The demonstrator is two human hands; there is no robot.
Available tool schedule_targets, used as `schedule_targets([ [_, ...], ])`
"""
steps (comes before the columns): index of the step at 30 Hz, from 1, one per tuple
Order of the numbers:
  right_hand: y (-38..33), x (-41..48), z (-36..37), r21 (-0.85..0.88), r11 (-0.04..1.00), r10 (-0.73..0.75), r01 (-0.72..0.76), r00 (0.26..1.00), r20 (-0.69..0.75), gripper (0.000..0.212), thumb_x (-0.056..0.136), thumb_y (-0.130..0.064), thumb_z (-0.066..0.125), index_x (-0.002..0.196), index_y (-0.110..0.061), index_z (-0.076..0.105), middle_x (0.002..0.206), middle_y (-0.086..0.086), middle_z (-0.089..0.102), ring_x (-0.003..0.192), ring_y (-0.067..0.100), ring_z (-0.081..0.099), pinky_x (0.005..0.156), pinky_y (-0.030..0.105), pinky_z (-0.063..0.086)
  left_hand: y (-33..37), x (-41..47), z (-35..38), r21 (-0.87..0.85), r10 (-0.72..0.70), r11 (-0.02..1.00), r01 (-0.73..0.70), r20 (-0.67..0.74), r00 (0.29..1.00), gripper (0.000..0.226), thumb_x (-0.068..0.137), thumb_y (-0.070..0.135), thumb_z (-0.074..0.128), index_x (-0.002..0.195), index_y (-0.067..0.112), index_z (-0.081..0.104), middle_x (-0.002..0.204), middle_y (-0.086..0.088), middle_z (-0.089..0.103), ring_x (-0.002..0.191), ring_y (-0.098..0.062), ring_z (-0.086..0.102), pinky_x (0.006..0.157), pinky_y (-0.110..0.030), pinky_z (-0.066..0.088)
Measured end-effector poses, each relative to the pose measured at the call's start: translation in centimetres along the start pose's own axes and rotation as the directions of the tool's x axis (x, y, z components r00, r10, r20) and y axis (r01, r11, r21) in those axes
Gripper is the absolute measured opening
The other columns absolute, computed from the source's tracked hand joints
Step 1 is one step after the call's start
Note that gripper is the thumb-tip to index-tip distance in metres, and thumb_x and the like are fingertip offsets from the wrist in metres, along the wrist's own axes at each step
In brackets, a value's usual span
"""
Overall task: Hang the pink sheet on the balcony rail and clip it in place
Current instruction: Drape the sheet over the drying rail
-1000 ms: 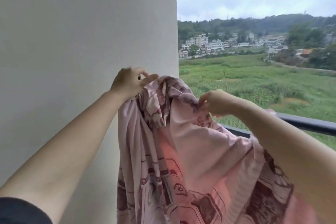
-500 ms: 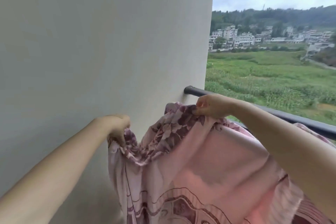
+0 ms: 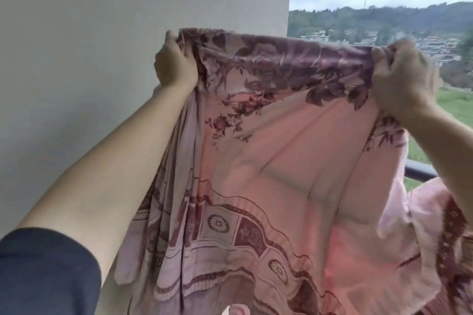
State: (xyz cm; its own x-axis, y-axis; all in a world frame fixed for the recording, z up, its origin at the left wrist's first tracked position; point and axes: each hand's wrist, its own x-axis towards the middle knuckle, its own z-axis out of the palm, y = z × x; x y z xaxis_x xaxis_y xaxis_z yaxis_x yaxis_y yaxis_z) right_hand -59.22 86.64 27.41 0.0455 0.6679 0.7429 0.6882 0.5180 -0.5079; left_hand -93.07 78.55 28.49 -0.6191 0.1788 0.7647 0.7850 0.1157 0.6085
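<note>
The pink sheet (image 3: pixel 281 151) with a dark maroon floral border is held up high and stretched wide in front of me. My left hand (image 3: pixel 174 61) grips its top edge at the left, next to the wall. My right hand (image 3: pixel 401 74) grips the top edge at the right. The cloth hangs down between both arms and fills the lower middle of the view. A short piece of the dark balcony rail (image 3: pixel 419 172) shows at the right, below my right forearm; the sheet hides the remainder of it. No clip is visible.
A plain pale wall (image 3: pixel 102 59) fills the left half and ends at a vertical corner. Beyond the rail lie green fields, houses and wooded hills under a cloudy sky.
Both hands have risen from rail height and moved apart, pulling the bunched top edge taut and wide. The lifted sheet now covers the rail's left end, seen before.
</note>
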Motion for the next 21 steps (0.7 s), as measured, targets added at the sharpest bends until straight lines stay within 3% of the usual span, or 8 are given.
schedule_targets([
  [2, 2.2, -0.1, -1.3, -0.156, 0.987, -0.037, 0.037, 0.999, 0.002, 0.029, 0.105, -0.034, 0.042, 0.108, -0.008, 0.052, 0.085, 0.012, 0.045, 0.078, 0.026, 0.040, 0.070, 0.035, 0.028, 1.0, -0.8, 2.0, -0.119, 0.031, 0.993, -0.021, 0.084, 0.996, 0.020, 0.098, 0.023, 0.048, 0.103, 0.005, 0.055, 0.094, -0.011, 0.066, 0.095, -0.032, 0.062, 0.072, -0.034, 0.038],
  [4, 5.1, -0.8, -1.4, -0.438, 0.898, 0.063, 0.049, 0.970, 0.236, 0.030, 0.102, -0.035, 0.047, 0.100, -0.007, 0.056, 0.081, 0.013, 0.047, 0.074, 0.028, 0.045, 0.070, 0.035, 0.037, 0.8, -2.8, 3.9, -0.207, 0.064, 0.978, 0.023, 0.405, 0.912, 0.032, 0.092, 0.031, 0.060, 0.113, 0.008, 0.051, 0.096, -0.001, 0.062, 0.096, -0.024, 0.062, 0.076, -0.027, 0.041],
  [6, 7.9, -2.6, -0.9, -0.648, 0.737, 0.313, 0.192, 0.754, 0.578, 0.032, 0.098, -0.037, 0.052, 0.095, -0.008, 0.066, 0.076, 0.008, 0.056, 0.068, 0.026, 0.055, 0.066, 0.030, 0.049, -0.6, -6.0, 5.6, -0.153, 0.071, 0.984, 0.091, 0.807, 0.587, 0.075, 0.083, 0.042, 0.072, 0.140, 0.008, 0.037, 0.123, 0.002, 0.059, 0.113, -0.015, 0.057, 0.099, -0.025, 0.041],
  [8, 9.6, -4.7, -0.3, -0.651, 0.707, 0.511, 0.275, 0.438, 0.740, 0.024, 0.096, -0.029, 0.058, 0.096, -0.008, 0.070, 0.079, 0.003, 0.064, 0.065, 0.016, 0.061, 0.057, 0.026, 0.052, -1.7, -10.0, 6.5, 0.005, 0.018, 0.995, -0.097, 0.972, 0.235, 0.069, 0.087, 0.057, 0.063, 0.142, 0.017, 0.046, 0.133, 0.003, 0.055, 0.121, -0.013, 0.052, 0.102, -0.024, 0.035],
  [9, 9.9, -5.5, -0.3, -0.621, 0.735, 0.533, 0.272, 0.333, 0.778, 0.024, 0.096, -0.030, 0.061, 0.102, -0.010, 0.071, 0.084, 0.002, 0.069, 0.068, 0.014, 0.063, 0.059, 0.024, 0.053, -2.3, -11.9, 6.9, 0.062, -0.020, 0.969, -0.240, 0.985, 0.174, 0.055, 0.088, 0.065, 0.054, 0.128, 0.027, 0.061, 0.128, 0.006, 0.059, 0.118, -0.014, 0.054, 0.100, -0.028, 0.037],
  [12, 8.5, -6.6, -1.6, -0.475, 0.818, 0.409, 0.325, 0.254, 0.877, 0.051, 0.095, -0.061, 0.048, 0.119, -0.021, 0.068, 0.085, -0.012, 0.076, 0.087, 0.009, 0.071, 0.089, 0.028, 0.054, -1.8, -15.4, 6.4, 0.153, 0.018, 0.895, -0.418, 0.927, 0.376, 0.052, 0.092, 0.069, 0.034, 0.070, 0.033, 0.065, 0.096, -0.001, 0.066, 0.107, -0.024, 0.060, 0.096, -0.038, 0.037],
  [14, 7.6, -7.0, -2.6, -0.398, 0.875, 0.319, 0.276, 0.291, 0.902, 0.056, 0.098, -0.064, 0.039, 0.124, -0.020, 0.063, 0.082, -0.015, 0.074, 0.086, 0.005, 0.071, 0.096, 0.031, 0.051, -1.3, -16.4, 5.3, 0.143, 0.074, 0.901, -0.410, 0.880, 0.469, 0.062, 0.096, 0.067, 0.024, 0.066, 0.026, 0.060, 0.100, -0.007, 0.069, 0.108, -0.028, 0.059, 0.104, -0.041, 0.034],
  [21, 7.8, -10.3, -8.8, -0.283, 0.946, 0.161, 0.156, 0.531, 0.832, 0.049, 0.097, -0.062, 0.040, 0.080, -0.021, 0.062, 0.083, -0.004, 0.067, 0.076, 0.012, 0.062, 0.072, 0.030, 0.049, 2.0, -22.6, 3.7, -0.221, 0.462, 0.813, -0.538, 0.807, 0.367, 0.060, 0.097, 0.064, 0.015, 0.059, 0.030, 0.045, 0.065, 0.014, 0.051, 0.077, -0.019, 0.053, 0.091, -0.043, 0.035],
])
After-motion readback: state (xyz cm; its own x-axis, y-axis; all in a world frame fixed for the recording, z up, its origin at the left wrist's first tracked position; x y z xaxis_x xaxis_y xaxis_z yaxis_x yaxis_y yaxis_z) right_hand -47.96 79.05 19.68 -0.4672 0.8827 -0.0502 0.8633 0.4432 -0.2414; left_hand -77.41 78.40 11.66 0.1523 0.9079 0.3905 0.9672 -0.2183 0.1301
